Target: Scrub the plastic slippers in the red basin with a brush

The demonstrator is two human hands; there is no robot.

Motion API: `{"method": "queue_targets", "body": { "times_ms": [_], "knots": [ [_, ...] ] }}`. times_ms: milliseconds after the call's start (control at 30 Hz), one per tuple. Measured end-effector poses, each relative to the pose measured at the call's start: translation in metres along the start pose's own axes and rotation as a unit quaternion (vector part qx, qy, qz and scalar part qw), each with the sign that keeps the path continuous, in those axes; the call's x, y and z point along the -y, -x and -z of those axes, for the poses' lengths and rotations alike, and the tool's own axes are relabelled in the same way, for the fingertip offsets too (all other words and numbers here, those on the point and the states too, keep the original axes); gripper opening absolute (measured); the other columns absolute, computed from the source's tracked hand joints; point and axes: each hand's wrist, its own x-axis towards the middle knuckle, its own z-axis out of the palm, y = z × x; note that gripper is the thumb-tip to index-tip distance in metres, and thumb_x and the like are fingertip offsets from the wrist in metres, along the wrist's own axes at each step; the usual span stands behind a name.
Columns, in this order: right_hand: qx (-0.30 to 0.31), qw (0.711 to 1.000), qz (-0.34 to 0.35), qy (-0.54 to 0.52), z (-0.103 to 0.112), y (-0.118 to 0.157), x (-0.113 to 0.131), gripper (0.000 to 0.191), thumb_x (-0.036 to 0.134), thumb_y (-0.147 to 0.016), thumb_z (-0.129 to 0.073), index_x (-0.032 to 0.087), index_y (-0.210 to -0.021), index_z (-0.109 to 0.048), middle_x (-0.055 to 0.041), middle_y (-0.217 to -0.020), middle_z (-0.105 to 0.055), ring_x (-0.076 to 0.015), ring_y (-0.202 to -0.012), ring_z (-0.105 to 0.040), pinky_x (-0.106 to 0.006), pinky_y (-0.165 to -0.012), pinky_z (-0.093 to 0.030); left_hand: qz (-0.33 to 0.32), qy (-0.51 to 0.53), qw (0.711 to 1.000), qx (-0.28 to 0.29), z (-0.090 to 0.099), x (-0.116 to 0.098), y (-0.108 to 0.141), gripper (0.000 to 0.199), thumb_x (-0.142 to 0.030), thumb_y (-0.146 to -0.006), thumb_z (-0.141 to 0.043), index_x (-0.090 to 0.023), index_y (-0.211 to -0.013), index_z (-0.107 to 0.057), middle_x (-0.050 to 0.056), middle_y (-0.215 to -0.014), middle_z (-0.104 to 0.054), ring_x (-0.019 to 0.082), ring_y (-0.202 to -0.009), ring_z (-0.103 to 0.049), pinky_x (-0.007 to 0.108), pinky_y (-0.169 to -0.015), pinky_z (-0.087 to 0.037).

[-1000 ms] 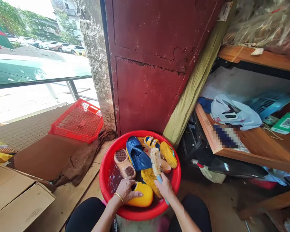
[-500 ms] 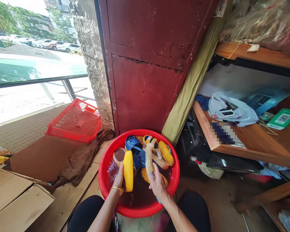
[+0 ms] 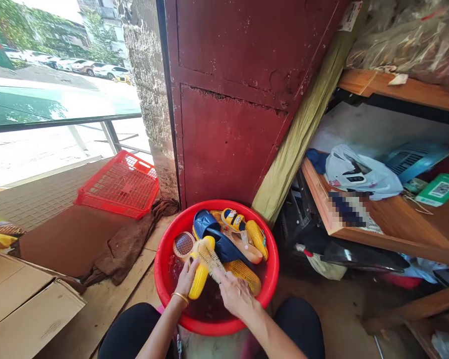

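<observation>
A round red basin [image 3: 217, 326] with dark water in it stands between my knees. Over its near left part, my left hand [image 3: 187, 279] is closed around a yellow slipper [image 3: 199, 280], tilted on its side. My right hand [image 3: 235, 293] grips a scrubbing brush [image 3: 209, 258] with pale bristles, laid against the slipper's upper part. Behind them a blue slipper [image 3: 224, 246] lies in the basin among several others, including a yellow one with a dark patterned strap [image 3: 234, 219] and a beige one [image 3: 249, 249]. The brush's handle is mostly hidden by my right hand.
A red plastic crate [image 3: 123, 184] lies to the left, with a brown cloth [image 3: 123, 249] and a cardboard box [image 3: 30, 299] nearer me. A dark red door [image 3: 228, 139] rises behind the basin. Wooden shelves [image 3: 377, 234] holding bags stand on the right.
My right hand has brought the brush leftward onto the yellow slipper. The slipper has tipped over to the right at its top. The view has shifted slightly.
</observation>
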Motion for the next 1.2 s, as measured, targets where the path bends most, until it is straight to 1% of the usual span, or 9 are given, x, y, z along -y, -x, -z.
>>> {"method": "queue_targets", "body": {
  "times_ms": [100,167,400,533,700,900,1033,1133,1200],
  "knots": [
    [-0.021,0.999,-0.046,0.015,0.015,-0.034,-0.003,0.061,0.013,-0.099,-0.039,0.022,-0.159,-0.044,-0.0156,-0.116,-0.075,-0.0266,-0.099,-0.074,-0.035,-0.088,-0.058,-0.018,-0.056,0.998,0.027,0.004,0.000,0.006,0.083,-0.063,-0.059,-0.089,-0.017,-0.125,-0.067,0.012,-0.112,-0.079,0.030,-0.098,-0.076,0.033,-0.075,-0.060],
    [-0.030,0.999,-0.043,0.003,0.014,-0.039,-0.004,0.060,0.013,-0.098,-0.038,0.019,-0.156,-0.048,-0.0169,-0.118,-0.075,-0.0283,-0.102,-0.073,-0.037,-0.089,-0.058,-0.043,-0.092,0.994,0.036,0.007,0.001,0.007,0.086,-0.064,-0.061,-0.086,-0.017,-0.129,-0.064,0.013,-0.119,-0.077,0.033,-0.107,-0.074,0.037,-0.082,-0.061],
    [-0.013,0.999,0.033,-0.040,-0.034,0.024,-0.001,0.067,0.019,-0.095,-0.047,0.030,-0.160,-0.040,-0.0084,-0.115,-0.075,-0.0244,-0.091,-0.073,-0.032,-0.082,-0.058,-0.139,-0.178,0.974,0.015,0.015,0.008,-0.005,0.081,-0.065,-0.074,-0.075,-0.015,-0.136,-0.064,0.016,-0.139,-0.069,0.035,-0.137,-0.058,0.046,-0.118,-0.043],
    [-0.021,0.999,-0.010,-0.025,-0.010,-0.004,-0.010,0.063,0.018,-0.097,-0.045,0.026,-0.160,-0.041,-0.0119,-0.118,-0.075,-0.0269,-0.099,-0.073,-0.033,-0.084,-0.057,-0.201,-0.259,0.944,0.045,0.015,0.005,-0.001,0.067,-0.063,-0.081,-0.067,-0.017,-0.130,-0.070,0.015,-0.134,-0.072,0.035,-0.131,-0.063,0.048,-0.114,-0.047],
    [-0.030,0.997,-0.076,-0.009,0.030,-0.043,-0.016,0.058,0.015,-0.099,-0.041,0.023,-0.155,-0.049,-0.0134,-0.117,-0.076,-0.0273,-0.103,-0.073,-0.035,-0.089,-0.056,-0.324,-0.407,0.853,0.048,0.027,0.009,0.004,0.064,-0.049,-0.084,-0.064,-0.021,-0.142,-0.061,0.014,-0.134,-0.070,0.034,-0.128,-0.065,0.049,-0.112,-0.049],
    [-0.015,0.998,0.054,0.030,0.006,-0.008,0.010,0.066,0.018,-0.096,-0.046,0.028,-0.161,-0.040,-0.0124,-0.111,-0.075,-0.0240,-0.078,-0.073,-0.032,-0.072,-0.058,-0.318,-0.519,0.791,-0.053,0.035,0.020,0.001,0.083,-0.039,-0.085,-0.058,-0.016,-0.159,-0.031,0.020,-0.137,-0.069,0.037,-0.123,-0.069,0.047,-0.092,-0.060],
    [-0.012,0.999,0.006,0.039,0.012,-0.023,-0.001,0.064,0.020,-0.099,-0.045,0.033,-0.161,-0.038,-0.0100,-0.110,-0.075,-0.0232,-0.085,-0.075,-0.030,-0.076,-0.057,-0.340,-0.527,0.778,-0.042,0.030,0.019,0.006,0.085,-0.036,-0.087,-0.057,-0.020,-0.163,-0.020,0.016,-0.133,-0.072,0.033,-0.111,-0.074,0.040,-0.081,-0.061],
    [-0.031,0.996,-0.070,0.035,0.019,-0.040,-0.009,0.062,0.015,-0.099,-0.041,0.027,-0.160,-0.041,-0.0130,-0.114,-0.075,-0.0256,-0.095,-0.075,-0.032,-0.081,-0.058,-0.351,-0.533,0.769,-0.046,0.027,0.019,0.009,0.084,-0.041,-0.090,-0.056,-0.020,-0.163,-0.019,0.017,-0.134,-0.071,0.033,-0.110,-0.074,0.040,-0.083,-0.061],
    [-0.040,0.996,-0.070,0.037,0.014,-0.039,-0.004,0.063,0.013,-0.099,-0.040,0.023,-0.161,-0.040,-0.0151,-0.114,-0.074,-0.0267,-0.095,-0.074,-0.033,-0.080,-0.059,-0.364,-0.537,0.758,-0.058,0.028,0.020,0.009,0.085,-0.042,-0.090,-0.055,-0.018,-0.163,-0.019,0.019,-0.137,-0.068,0.035,-0.114,-0.073,0.042,-0.085,-0.061]
  ]
}}
